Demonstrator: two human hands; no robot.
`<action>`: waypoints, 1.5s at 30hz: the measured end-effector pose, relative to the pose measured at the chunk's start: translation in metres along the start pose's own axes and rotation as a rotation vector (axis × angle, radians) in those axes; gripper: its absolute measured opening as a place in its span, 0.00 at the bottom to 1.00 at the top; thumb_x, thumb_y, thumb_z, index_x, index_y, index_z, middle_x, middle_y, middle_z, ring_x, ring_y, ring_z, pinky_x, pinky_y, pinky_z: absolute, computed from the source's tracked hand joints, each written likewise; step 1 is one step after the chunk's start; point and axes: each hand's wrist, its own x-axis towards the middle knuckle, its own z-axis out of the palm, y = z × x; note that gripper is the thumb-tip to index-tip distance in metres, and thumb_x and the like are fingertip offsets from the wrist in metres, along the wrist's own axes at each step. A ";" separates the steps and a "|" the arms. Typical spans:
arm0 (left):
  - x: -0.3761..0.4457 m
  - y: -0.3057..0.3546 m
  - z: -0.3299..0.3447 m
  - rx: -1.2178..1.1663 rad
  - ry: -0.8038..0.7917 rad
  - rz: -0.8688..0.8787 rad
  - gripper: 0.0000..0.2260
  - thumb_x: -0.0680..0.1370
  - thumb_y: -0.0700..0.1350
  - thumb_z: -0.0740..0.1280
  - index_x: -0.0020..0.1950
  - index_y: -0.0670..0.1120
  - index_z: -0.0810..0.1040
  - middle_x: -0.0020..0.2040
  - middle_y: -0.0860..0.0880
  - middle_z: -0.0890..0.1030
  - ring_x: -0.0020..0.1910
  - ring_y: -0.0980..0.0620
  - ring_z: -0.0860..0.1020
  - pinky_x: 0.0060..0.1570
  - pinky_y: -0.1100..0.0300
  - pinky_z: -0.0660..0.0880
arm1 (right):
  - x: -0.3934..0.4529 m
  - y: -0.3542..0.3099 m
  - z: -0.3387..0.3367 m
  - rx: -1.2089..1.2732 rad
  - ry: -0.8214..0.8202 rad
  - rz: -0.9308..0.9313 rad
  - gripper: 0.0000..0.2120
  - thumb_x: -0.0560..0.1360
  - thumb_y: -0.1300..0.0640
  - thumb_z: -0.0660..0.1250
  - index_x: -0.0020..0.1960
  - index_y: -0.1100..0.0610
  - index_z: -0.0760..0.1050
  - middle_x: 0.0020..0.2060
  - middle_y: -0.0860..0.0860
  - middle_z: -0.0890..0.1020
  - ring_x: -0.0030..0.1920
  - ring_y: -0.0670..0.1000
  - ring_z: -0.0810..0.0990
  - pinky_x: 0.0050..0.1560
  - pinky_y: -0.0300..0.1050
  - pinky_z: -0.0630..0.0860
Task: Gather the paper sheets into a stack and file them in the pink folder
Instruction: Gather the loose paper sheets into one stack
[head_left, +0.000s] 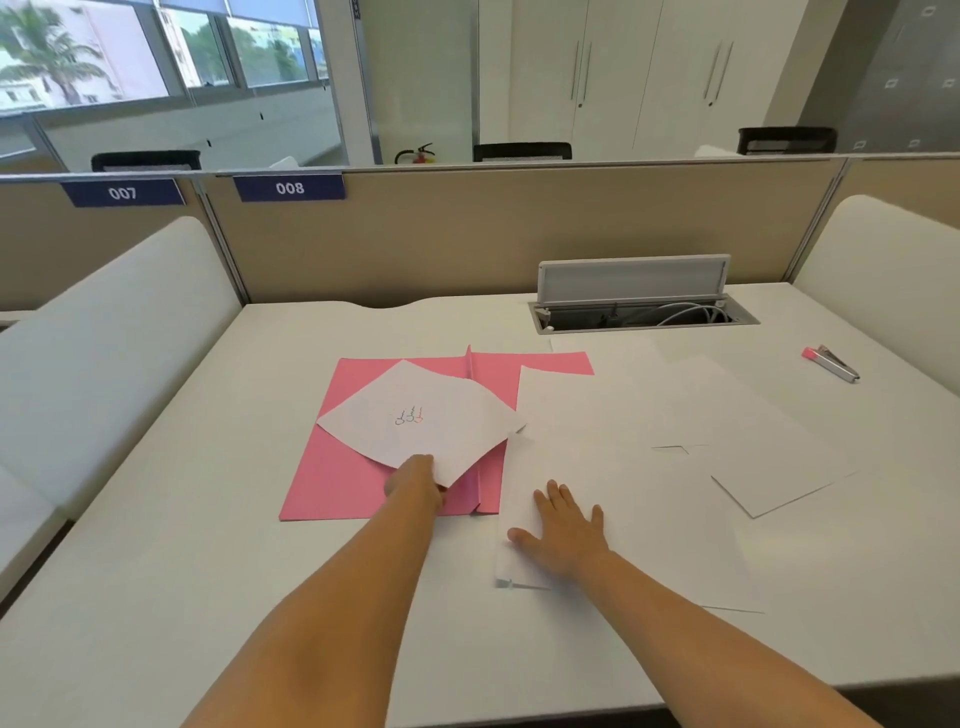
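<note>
The pink folder (332, 467) lies open and flat on the white desk, its crease running up the middle. My left hand (415, 486) grips the near corner of a white sheet with small coloured writing (421, 421), held turned like a diamond over the folder. My right hand (563, 530) rests flat, fingers spread, on another white sheet (623, 493) that overlaps the folder's right edge. More white sheets (753, 447) lie spread to the right, overlapping one another.
A stapler with a pink end (831, 364) lies at the far right of the desk. An open cable hatch (639, 306) with wires sits at the back. Beige partitions and white side panels (104, 338) enclose the desk (208, 571).
</note>
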 end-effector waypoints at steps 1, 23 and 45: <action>0.002 0.004 -0.003 -0.032 -0.017 -0.030 0.05 0.74 0.35 0.63 0.40 0.43 0.70 0.33 0.47 0.71 0.27 0.50 0.69 0.22 0.64 0.70 | 0.000 0.000 -0.001 -0.005 -0.009 -0.001 0.37 0.76 0.36 0.49 0.77 0.53 0.43 0.78 0.51 0.41 0.77 0.49 0.40 0.74 0.63 0.42; -0.072 0.040 0.022 0.325 -0.257 0.618 0.18 0.74 0.30 0.62 0.64 0.36 0.74 0.40 0.46 0.79 0.32 0.49 0.76 0.23 0.66 0.74 | 0.018 0.087 -0.119 1.766 0.018 0.250 0.40 0.71 0.29 0.55 0.69 0.59 0.63 0.63 0.57 0.73 0.51 0.57 0.79 0.48 0.52 0.78; -0.050 -0.039 0.124 1.378 0.294 0.237 0.21 0.65 0.55 0.75 0.49 0.44 0.73 0.46 0.47 0.78 0.47 0.48 0.77 0.41 0.59 0.73 | 0.085 0.233 -0.173 1.088 0.163 0.153 0.14 0.75 0.61 0.65 0.60 0.62 0.74 0.52 0.57 0.78 0.47 0.58 0.76 0.43 0.45 0.73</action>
